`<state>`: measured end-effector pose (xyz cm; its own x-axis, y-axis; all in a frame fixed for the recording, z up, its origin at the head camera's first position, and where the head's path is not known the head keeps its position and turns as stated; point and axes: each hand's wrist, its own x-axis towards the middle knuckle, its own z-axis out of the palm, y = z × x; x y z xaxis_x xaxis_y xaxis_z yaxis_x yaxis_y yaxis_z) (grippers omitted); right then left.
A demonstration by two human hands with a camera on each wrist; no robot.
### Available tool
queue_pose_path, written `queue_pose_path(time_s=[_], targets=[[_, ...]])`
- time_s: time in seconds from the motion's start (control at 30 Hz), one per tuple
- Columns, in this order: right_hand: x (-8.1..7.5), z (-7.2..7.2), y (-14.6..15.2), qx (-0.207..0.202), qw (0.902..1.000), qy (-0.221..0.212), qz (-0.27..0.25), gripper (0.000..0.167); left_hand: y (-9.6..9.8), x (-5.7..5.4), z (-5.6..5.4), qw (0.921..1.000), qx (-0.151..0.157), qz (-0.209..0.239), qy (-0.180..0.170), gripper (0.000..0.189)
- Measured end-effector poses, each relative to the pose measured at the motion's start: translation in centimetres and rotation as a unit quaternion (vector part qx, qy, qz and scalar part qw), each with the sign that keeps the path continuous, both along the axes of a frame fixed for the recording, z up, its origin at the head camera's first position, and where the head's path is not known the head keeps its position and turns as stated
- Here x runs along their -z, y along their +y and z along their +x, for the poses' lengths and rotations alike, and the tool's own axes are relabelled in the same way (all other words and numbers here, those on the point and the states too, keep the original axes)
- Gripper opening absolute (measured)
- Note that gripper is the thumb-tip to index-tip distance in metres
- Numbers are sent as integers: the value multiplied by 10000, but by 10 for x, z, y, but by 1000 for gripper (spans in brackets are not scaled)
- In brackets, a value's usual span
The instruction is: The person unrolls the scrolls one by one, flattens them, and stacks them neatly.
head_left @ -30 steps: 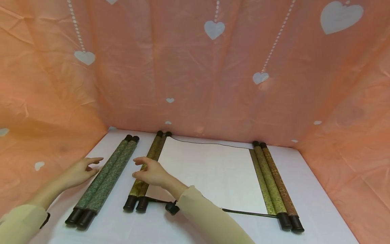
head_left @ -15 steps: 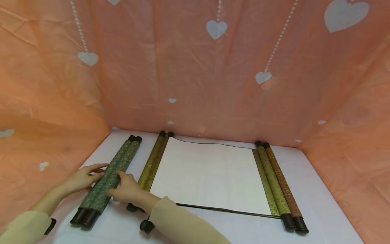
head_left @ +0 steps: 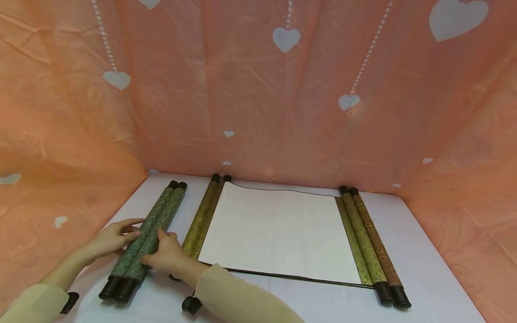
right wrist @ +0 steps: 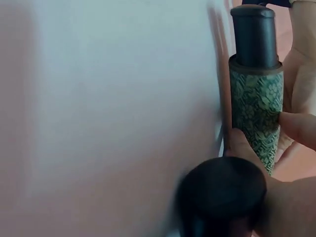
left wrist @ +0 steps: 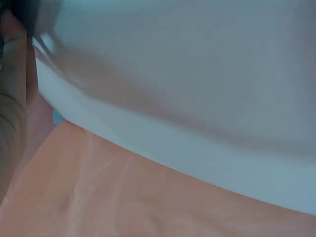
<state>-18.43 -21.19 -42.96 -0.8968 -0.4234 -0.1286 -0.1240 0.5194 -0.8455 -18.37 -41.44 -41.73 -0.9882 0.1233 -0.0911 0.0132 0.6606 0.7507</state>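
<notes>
A green patterned scroll (head_left: 161, 220), wound up as two rolls side by side with black end knobs, slants across the left of the white table. My left hand (head_left: 115, 238) grips it from its left side, fingers over the roll. From the right, my right hand (head_left: 166, 256) holds the nearer half, thumb and fingers against the roll. The right wrist view shows the green roll (right wrist: 256, 98) between the digits of my right hand (right wrist: 286, 197). Only part of my left hand (left wrist: 12, 89) appears at the edge of the left wrist view.
Right of the green scroll lies an open scroll with a blank white sheet (head_left: 278, 229), its olive rolls at both sides (head_left: 202, 215). A brown patterned roll (head_left: 375, 237) lies along its right end. Pink cloth (head_left: 258, 112) with hearts walls the table.
My right hand has moved left from over the olive roll to the green scroll. Both hands have closed on it, and its near end has shifted slightly right.
</notes>
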Motion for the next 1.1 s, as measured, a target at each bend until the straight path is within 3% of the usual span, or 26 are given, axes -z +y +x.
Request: queue_pose_path(time_s=[0.13,0.33,0.53,0.67,0.8,0.97,1.1], targets=[[0,1,4,13,10000,36,-54,79,3,-2,2,10000,-4,-38,23,59],[-6,3,14,28,9990,379,-230,84,10,-2,7,9986,-69,189,484,59],[-15,3,32,-149,9929,363,-1122,95,22,-7,11,9940,-34,483,986,60],[-19,-1,49,-276,9823,356,-1820,100,33,-12,13,9848,37,667,1602,59],[-24,-7,68,-466,9712,666,-2239,99,49,-21,14,9728,85,907,2131,58],[-33,-13,92,-699,9616,1383,-2265,99,76,-31,17,9560,118,991,2760,59],[-39,-16,113,-694,9565,1881,-2120,99,99,-34,18,9477,117,944,3046,58]])
